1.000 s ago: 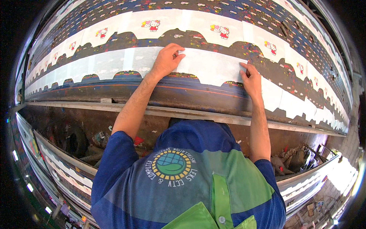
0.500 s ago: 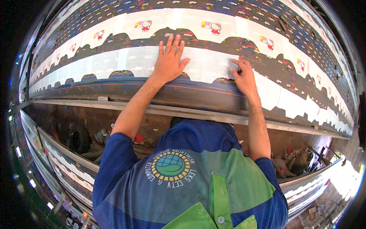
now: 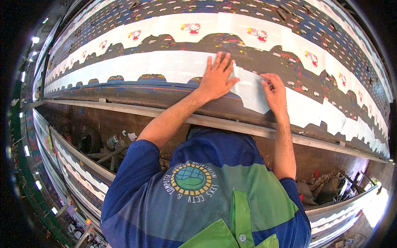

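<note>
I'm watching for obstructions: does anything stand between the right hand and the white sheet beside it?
Nothing visible does. The right hand is at the right side of the white sheet, though contact is unclear. The left hand is at the sheet's left side, out of the way.

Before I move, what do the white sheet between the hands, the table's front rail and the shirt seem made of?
White sheet: likely paper or thin fabric, matte; thin edges, little shine.
Front rail: wood or painted metal, can't tell; dull, pale surface.
Shirt: cloth, matte; soft creases, stitched placket.
</note>
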Available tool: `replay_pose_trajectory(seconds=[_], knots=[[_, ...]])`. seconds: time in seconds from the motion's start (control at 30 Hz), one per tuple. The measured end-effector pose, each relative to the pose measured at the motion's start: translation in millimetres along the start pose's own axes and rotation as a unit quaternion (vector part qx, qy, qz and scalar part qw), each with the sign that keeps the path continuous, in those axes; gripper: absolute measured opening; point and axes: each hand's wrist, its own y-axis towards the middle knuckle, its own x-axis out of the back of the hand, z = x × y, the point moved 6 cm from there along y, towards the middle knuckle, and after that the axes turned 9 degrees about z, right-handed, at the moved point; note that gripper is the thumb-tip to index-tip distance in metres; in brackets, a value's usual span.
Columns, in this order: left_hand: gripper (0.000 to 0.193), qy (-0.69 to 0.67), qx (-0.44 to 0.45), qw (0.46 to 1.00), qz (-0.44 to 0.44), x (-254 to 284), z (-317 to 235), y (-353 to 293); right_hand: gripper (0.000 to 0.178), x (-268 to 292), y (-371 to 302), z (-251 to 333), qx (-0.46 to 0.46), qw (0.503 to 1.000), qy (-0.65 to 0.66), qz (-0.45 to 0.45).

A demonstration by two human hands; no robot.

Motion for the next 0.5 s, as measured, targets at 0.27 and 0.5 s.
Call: replay_pose_trajectory(seconds=[0.27, 0.5], knots=[[0.024, -0.346, 0.102, 0.927, -0.102, 26, -8, 10, 0.025, 25, -20, -21, 0.179, 0.969, -0.152, 0.080], [0.034, -0.323, 0.215, 0.912, -0.129, 68, 31, -10, 0.026, 27, 10, -25, 0.100, 0.953, -0.183, 0.220]])
